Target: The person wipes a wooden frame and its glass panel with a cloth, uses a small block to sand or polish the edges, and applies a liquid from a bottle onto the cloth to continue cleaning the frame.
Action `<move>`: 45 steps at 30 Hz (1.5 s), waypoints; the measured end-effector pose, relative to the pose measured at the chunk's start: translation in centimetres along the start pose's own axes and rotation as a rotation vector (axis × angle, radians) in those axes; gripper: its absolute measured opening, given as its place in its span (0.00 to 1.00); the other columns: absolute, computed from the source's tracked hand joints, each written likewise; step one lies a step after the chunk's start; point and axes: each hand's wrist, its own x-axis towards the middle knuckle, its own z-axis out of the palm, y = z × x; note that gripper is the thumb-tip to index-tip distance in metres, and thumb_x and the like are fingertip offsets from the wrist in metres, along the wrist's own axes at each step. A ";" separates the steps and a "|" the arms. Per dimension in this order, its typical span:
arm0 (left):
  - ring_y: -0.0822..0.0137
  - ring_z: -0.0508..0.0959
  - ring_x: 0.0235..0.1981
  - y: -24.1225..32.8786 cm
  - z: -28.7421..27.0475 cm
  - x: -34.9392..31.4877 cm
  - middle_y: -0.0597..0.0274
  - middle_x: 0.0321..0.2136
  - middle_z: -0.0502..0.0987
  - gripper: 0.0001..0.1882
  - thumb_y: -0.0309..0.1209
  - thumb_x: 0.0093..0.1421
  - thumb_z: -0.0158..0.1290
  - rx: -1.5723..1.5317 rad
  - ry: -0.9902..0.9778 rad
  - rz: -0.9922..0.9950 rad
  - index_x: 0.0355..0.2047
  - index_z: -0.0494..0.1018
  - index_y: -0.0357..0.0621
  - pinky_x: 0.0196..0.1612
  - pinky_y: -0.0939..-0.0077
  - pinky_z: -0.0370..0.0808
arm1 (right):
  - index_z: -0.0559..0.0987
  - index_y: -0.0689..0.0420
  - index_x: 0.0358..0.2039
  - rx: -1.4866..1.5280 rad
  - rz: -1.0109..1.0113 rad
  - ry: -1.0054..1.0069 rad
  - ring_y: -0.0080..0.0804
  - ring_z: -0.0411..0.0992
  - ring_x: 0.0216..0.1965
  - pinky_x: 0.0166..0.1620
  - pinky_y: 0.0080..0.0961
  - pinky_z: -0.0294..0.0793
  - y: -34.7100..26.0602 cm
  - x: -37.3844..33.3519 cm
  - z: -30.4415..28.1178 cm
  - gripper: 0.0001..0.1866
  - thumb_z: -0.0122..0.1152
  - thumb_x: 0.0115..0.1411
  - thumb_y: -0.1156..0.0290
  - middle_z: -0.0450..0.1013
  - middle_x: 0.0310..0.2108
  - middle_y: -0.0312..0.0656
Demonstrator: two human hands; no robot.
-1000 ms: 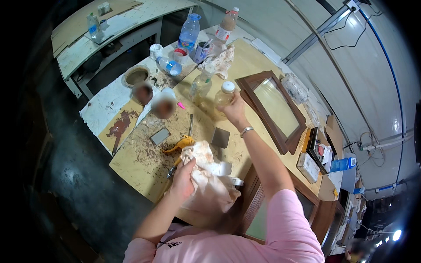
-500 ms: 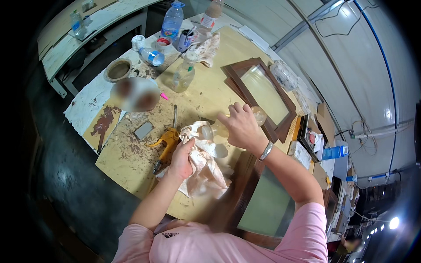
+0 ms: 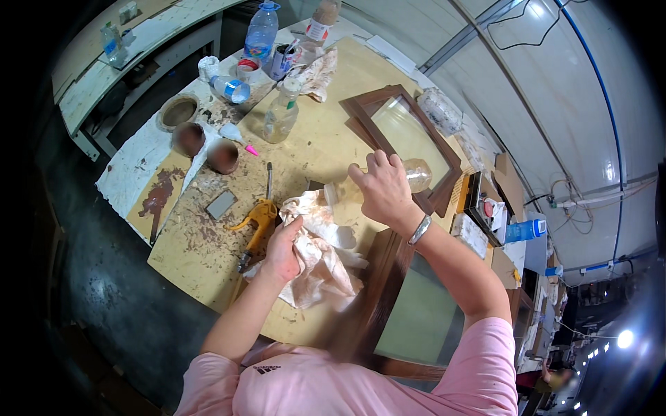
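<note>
Bunched in my left hand [image 3: 283,253] is a stained whitish cloth [image 3: 322,267], its fingers closed round the edge. My right hand [image 3: 383,188] grips a clear plastic bottle [image 3: 418,175] lying nearly on its side in the air. The bottle's mouth points left, at the top edge of the cloth; whether they touch I cannot tell. Left of the cloth, an orange-handled tool [image 3: 260,216] with a metal shaft lies on the table. Close to my right forearm is a dark wooden frame [image 3: 378,295] with a greenish pane.
A second brown frame [image 3: 416,142] lies at the far right. Another clear bottle [image 3: 281,114] stands upright behind my hands. To the left are two brown-stained cups [image 3: 223,158], a grey block [image 3: 222,205] and a pink-tipped squeeze bottle [image 3: 232,133]. A large water bottle [image 3: 261,35] stands farther back.
My right hand has shifted the bottle slightly away from the cloth, so more of its length shows. My left hand still holds the cloth. The whole view has moved a little.
</note>
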 end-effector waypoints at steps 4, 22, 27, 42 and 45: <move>0.52 0.77 0.54 -0.1 0.1 -0.5 0.49 0.55 0.75 0.20 0.32 0.72 0.43 0.034 -0.046 -0.004 0.61 0.66 0.35 0.58 0.52 0.75 | 0.78 0.53 0.41 0.044 0.033 0.013 0.38 0.67 0.41 0.40 0.34 0.61 0.1 0.1 0.5 0.22 0.63 0.41 0.74 0.70 0.31 0.41; 0.60 0.75 0.58 -1.5 1.3 -6.0 0.51 0.61 0.70 0.28 0.19 0.67 0.41 0.425 -0.118 -0.030 0.68 0.58 0.37 0.60 0.64 0.74 | 0.65 0.59 0.63 1.196 0.645 0.249 0.44 0.71 0.59 0.63 0.35 0.69 2.7 6.4 11.0 0.49 0.82 0.40 0.68 0.72 0.57 0.53; 0.63 0.69 0.64 -2.5 3.7 -5.3 0.54 0.66 0.64 0.29 0.18 0.66 0.39 0.588 -0.195 0.066 0.69 0.58 0.34 0.67 0.68 0.65 | 0.63 0.57 0.66 1.129 0.687 0.270 0.52 0.66 0.62 0.63 0.41 0.67 6.8 -3.1 9.6 0.45 0.75 0.50 0.62 0.68 0.61 0.57; 0.54 0.54 0.73 -13.3 11.7 2.3 0.51 0.71 0.57 0.31 0.24 0.66 0.43 2.507 -0.698 0.363 0.70 0.57 0.45 0.74 0.47 0.42 | 0.73 0.70 0.50 0.578 1.726 -0.114 0.64 0.74 0.48 0.52 0.50 0.72 2.3 -53.6 7.0 0.33 0.56 0.65 0.47 0.76 0.43 0.68; 0.57 0.55 0.73 -16.2 11.9 3.7 0.51 0.71 0.56 0.32 0.28 0.65 0.47 2.626 -0.779 0.462 0.70 0.55 0.42 0.74 0.47 0.43 | 0.73 0.71 0.48 0.585 1.683 -0.006 0.66 0.76 0.43 0.47 0.51 0.74 2.6 -54.2 7.7 0.33 0.57 0.64 0.47 0.77 0.37 0.69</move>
